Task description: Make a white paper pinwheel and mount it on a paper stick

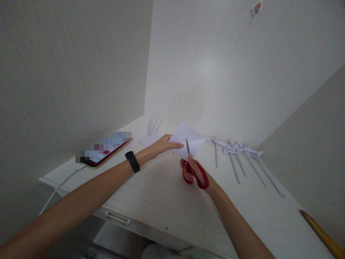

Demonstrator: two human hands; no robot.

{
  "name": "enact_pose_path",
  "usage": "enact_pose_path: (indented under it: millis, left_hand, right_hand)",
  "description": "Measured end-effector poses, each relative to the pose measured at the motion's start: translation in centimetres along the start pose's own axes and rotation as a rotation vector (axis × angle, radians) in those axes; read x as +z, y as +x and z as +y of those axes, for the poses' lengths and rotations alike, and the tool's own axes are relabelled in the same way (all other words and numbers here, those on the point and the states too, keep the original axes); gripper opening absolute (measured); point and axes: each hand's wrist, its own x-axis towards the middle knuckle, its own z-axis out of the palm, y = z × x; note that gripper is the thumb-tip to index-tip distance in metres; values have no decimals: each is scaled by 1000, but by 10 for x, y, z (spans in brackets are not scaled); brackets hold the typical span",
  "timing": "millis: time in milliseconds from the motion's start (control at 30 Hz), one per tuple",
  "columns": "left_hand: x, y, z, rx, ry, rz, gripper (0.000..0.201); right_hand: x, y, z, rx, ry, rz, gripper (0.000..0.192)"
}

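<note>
Near the middle of the frame our right hand [195, 169] is closed through the red loops of the scissors [193, 172], whose blades point up into a folded white paper [188, 141]. Our left hand [161, 145], wearing a black wristband [132, 161], pinches that paper's left edge, holding it just above the pale wood-grain desk [161, 201]. Right of the hands lie thin white paper pinwheels [237, 151] on rolled sticks. At left a phone [106, 153] rests on a white cable [59, 187]. Behind the paper lie loose paper strips [153, 126]. A yellow stick [320, 233] sits at lower right.
</note>
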Motion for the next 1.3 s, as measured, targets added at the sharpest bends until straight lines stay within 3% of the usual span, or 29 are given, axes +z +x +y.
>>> enact_pose_path:
  millis: [367,1300]
  left_hand:
    - [0,1,-1,-13,-11,0,35]
    - [1,0,-3,-32,-39,10,33]
  right_hand:
    - [-2,2,8,-38,14,12,44]
    - [0,6,14,23,-12,131,47]
